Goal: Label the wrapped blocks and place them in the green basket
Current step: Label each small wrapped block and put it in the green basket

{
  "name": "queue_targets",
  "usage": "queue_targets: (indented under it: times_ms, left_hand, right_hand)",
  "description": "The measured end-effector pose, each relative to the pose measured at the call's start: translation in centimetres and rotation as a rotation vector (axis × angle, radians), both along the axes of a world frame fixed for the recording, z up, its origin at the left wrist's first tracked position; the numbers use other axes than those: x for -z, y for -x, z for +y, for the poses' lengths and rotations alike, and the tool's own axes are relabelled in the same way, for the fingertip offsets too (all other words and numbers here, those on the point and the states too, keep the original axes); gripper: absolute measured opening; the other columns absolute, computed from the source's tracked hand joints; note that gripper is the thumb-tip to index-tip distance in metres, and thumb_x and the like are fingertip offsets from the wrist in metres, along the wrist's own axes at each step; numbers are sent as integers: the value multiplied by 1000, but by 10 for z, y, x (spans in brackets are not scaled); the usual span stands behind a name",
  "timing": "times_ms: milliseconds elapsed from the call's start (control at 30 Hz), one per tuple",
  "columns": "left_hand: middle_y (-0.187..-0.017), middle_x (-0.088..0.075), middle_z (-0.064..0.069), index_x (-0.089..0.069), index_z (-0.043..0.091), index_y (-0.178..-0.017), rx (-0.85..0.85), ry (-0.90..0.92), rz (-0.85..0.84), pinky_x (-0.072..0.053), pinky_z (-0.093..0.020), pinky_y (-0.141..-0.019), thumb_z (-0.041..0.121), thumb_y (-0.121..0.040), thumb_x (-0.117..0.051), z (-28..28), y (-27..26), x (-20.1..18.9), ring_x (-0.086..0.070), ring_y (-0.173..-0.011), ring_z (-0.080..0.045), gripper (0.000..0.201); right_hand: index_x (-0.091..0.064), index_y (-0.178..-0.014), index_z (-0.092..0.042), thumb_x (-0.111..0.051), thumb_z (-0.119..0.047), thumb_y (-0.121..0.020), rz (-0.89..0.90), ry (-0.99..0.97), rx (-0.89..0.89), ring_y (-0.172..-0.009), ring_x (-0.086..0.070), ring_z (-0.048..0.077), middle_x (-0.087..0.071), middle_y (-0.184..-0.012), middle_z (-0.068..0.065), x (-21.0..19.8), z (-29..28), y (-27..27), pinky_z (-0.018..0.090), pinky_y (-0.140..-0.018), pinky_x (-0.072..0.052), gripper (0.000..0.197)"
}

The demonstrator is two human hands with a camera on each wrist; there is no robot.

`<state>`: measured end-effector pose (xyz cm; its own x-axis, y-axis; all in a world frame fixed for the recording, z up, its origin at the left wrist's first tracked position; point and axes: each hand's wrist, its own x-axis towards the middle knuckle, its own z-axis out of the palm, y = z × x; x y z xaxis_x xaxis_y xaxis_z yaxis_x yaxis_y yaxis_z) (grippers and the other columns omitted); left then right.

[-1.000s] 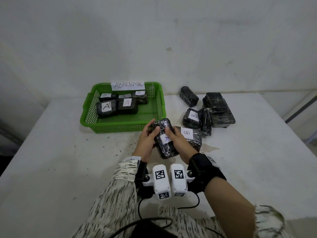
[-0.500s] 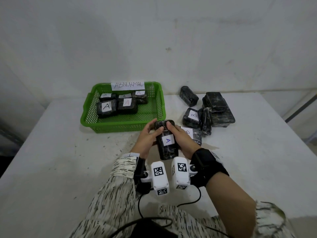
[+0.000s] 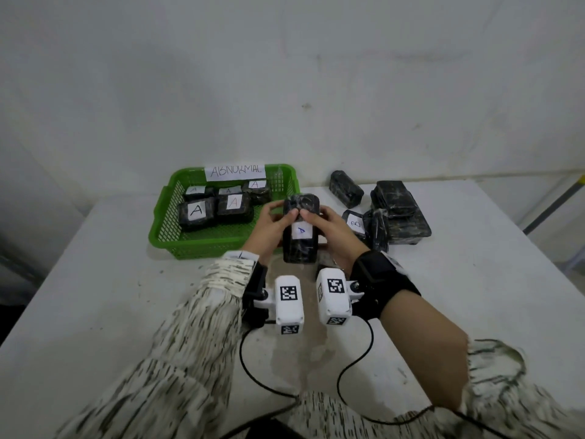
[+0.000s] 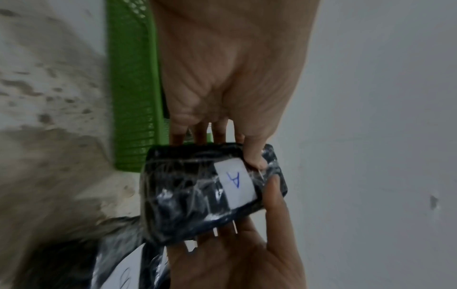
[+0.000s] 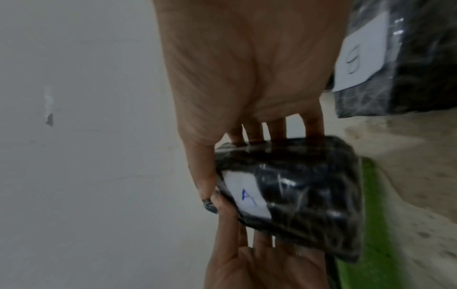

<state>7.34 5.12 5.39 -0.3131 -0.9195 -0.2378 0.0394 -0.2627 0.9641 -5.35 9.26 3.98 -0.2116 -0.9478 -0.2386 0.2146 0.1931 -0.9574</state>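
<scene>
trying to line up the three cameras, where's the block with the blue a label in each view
Head: the block is at centre, held by both hands just right of the basket.
Left wrist: lower centre, label toward the right.
Right wrist: lower right of centre, label toward the left.
Shared landmark: the basket, green in all three views.

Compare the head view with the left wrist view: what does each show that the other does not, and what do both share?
Head view only: the ABNORMAL sign, five A-labelled blocks inside the basket, and the pile of blocks to the right.

Left wrist view only: the left hand seen from its palm side, with its fingers reaching behind the held block.

Both: the block with its A label, gripped by left hand and right hand, the thumbs on its labelled face, beside the basket.
</scene>
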Motion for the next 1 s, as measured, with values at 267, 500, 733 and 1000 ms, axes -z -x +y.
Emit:
queue_targets:
  times_ms: [267, 500, 733, 1000]
  left_hand:
    - [-106, -55, -7, -33, 19, -115, 107, 6, -3, -54, -41, -69, 31, -93, -54, -38, 10, -56, -57, -94, -22, 32]
    - [-130, -49, -23, -24, 1, -133, 32, -47, 164, -53, -53, -84, 39, -61, -82, -50, 12, -53, -60, -110, -35, 101]
    - [-116, -62, -20, -49, -1, -125, 34, -35, 28, -50, -46, -92, 31, -82, -61, -55, 1, -47, -63, -101, -31, 54]
    - [-123, -56, -17, -39, 1, -130, 89, 20, 55, -47, -38, -93, 20, -95, -49, -33, 12, -55, -57, -111, -27, 42]
  right_hand:
    - [-41, -118, -15, -81, -11, -73, 276, 207, 120, -92, -61, 16, -57, -100, 0, -55, -36, 10, 31, -82, -53, 61]
    - [-50, -136, -11, -51, 2, -92, 408, 193, -192, -98, -58, 9, -61, -108, -4, -72, -39, 9, 20, -86, -46, 46]
    - [-58, -119, -13, -51, -15, -95, 439, 201, 27, -85, -57, 13, -58, -100, 7, -67, -46, 9, 20, -75, -43, 25]
    - [-31, -139, -6, -42, -28, -102, 248, 188, 26, -118, -53, 20, -52, -129, 10, -55, -45, -10, 30, -99, -44, 45]
